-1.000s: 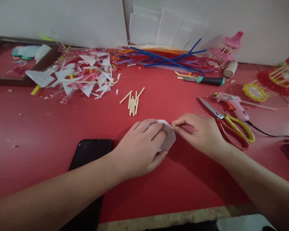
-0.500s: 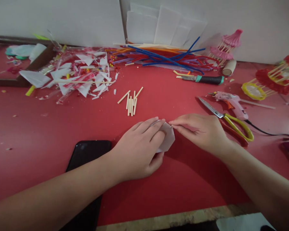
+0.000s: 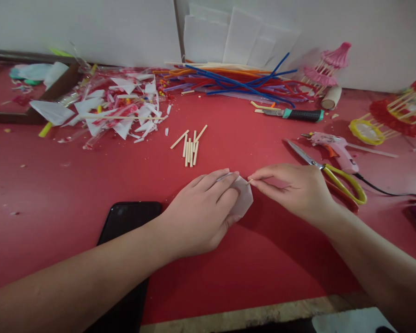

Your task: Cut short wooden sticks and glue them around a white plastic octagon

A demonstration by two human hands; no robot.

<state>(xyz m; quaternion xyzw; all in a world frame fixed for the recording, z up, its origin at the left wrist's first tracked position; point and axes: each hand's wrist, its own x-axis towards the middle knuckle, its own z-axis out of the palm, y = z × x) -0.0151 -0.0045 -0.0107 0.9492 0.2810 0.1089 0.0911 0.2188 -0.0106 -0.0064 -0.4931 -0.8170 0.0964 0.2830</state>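
White card is held over the red desk in the grip of the left hand, its left part covered. At its edge a stick, mostly hidden, is pinched by the right hand. The phone is crossed by the left forearm.

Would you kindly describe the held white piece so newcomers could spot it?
On the red table, find the left hand. The angular white piece juts from beneath it toward the right hand; unlike the white scraps, it is held.
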